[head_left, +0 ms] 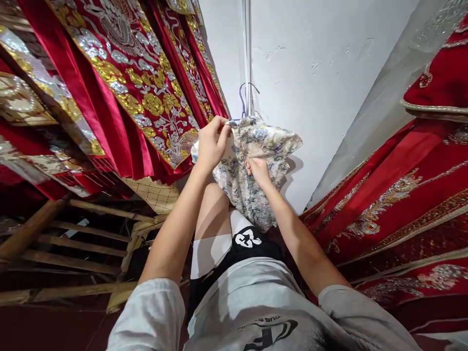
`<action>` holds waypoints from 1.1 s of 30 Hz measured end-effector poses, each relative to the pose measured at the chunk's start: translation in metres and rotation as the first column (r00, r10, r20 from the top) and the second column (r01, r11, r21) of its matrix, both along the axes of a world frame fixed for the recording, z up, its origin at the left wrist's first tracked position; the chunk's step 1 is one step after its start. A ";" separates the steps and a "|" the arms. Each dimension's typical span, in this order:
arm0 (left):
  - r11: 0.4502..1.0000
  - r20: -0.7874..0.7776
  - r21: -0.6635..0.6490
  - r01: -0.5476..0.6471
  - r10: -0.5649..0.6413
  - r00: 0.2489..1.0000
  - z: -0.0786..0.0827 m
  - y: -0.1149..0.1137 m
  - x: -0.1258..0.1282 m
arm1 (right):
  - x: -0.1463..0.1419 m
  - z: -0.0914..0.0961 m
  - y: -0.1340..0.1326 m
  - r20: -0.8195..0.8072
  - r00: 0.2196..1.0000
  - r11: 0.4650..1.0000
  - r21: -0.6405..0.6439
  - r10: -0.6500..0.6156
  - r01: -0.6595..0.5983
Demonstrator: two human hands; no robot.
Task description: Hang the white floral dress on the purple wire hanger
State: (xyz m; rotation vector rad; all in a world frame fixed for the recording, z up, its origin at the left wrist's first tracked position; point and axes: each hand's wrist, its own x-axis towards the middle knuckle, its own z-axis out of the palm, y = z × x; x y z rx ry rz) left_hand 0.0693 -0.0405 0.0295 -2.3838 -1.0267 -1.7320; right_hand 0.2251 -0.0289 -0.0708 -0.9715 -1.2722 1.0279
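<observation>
- Floral garment [268, 139]: at the centre, in front of the white wall [310, 58], above the wearer's lap. Blue hanger [242, 100] shows at its top edge; hook stands beside a narrow upright strip [247, 48]. Whether the hook bears on anything: cannot tell.
- Left hand [213, 140]: thumb and forefinger pinch the garment's upper edge, near the hanger.
- Right hand [258, 171]: fingers curled in, pinching cloth at the middle of the garment's front, lower than the left. Fold or fastening between the fingertips: cannot tell.
- Step in hand (judgement): working the front of the garment while it is on the hanger, left hand steadying the top, right hand adjusting.
- Next move (judgement) calls for a steady left pinch and light right-hand tension; pulling hard could drag the cloth off the hanger.
- Surroundings: red embroidered garments [157, 102] at left, more red cloth [387, 195] at right, well apart from both hands.
</observation>
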 end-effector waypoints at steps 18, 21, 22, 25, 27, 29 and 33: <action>0.996 0.286 -0.077 0.040 -0.017 0.958 -0.007 0.025 -0.023 | 0.010 0.016 0.004 0.105 0.993 0.981 0.192 -0.062 0.041; 0.969 0.642 -0.220 0.111 0.058 0.765 -0.019 0.051 -0.068 | 0.013 -0.008 -0.015 0.023 1.000 0.995 0.101 -0.005 0.003; 0.953 0.681 -0.268 0.143 0.082 0.727 -0.028 0.056 -0.080 | 0.011 -0.015 -0.024 -0.015 1.000 0.997 0.078 0.015 -0.014; 0.896 0.723 -0.368 0.248 0.107 0.683 -0.072 0.057 -0.092 | 0.003 -0.032 -0.049 -0.094 0.993 0.998 0.008 0.067 -0.067; 0.862 0.746 -0.395 0.318 0.098 0.659 -0.111 0.048 -0.077 | -0.001 -0.040 -0.060 -0.137 0.987 0.996 -0.035 0.081 -0.087; 0.827 0.803 -0.405 0.389 0.119 0.584 -0.148 0.033 -0.052 | 0.001 -0.044 -0.064 -0.160 0.986 0.994 -0.093 0.047 -0.062; 0.716 0.962 -0.232 0.658 0.270 0.045 -0.188 0.005 -0.009 | 0.025 -0.052 -0.061 -0.085 0.996 0.982 -0.191 -0.016 -0.001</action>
